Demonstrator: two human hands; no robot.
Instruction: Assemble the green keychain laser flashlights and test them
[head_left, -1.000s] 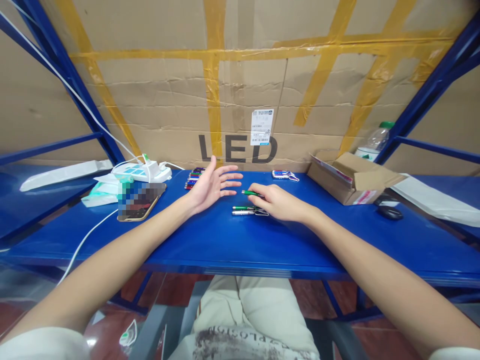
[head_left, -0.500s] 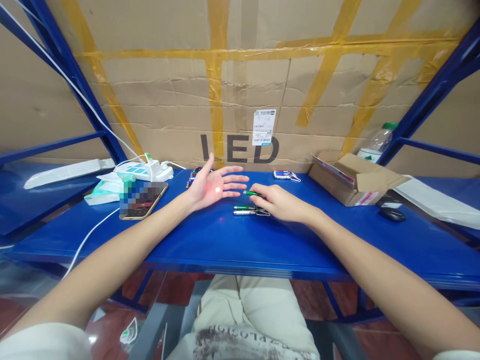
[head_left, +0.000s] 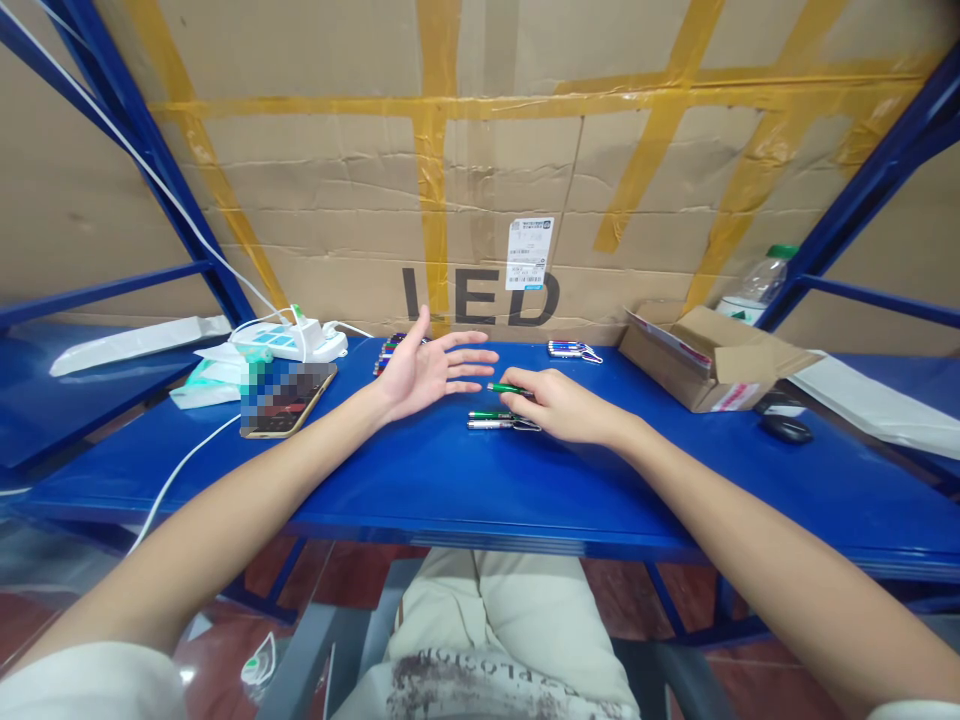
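Note:
My right hand (head_left: 564,405) grips a small green laser pointer (head_left: 499,387), its tip aimed left toward my other palm. Facing it across a small gap, my left hand (head_left: 424,376) is held palm up with the fingers spread and nothing in it. Just below the right fingers, another green pointer (head_left: 487,415) and a silver pointer (head_left: 491,425) lie side by side on the blue table (head_left: 450,490). Their right ends, with a metal clip, are partly covered by the right hand. Behind the left hand sits a half-hidden pile of coloured pointers (head_left: 385,356).
Several more pointers (head_left: 568,349) lie at the table's back. To the right stand an open cardboard box (head_left: 697,360), a black mouse (head_left: 785,428) and a bottle (head_left: 757,285). On the left are a phone (head_left: 300,400), a power strip (head_left: 326,345) and a white cable (head_left: 176,470).
The red light spot on my left palm and the faint red dot on the table have gone out. Both hands stay practically where they were.

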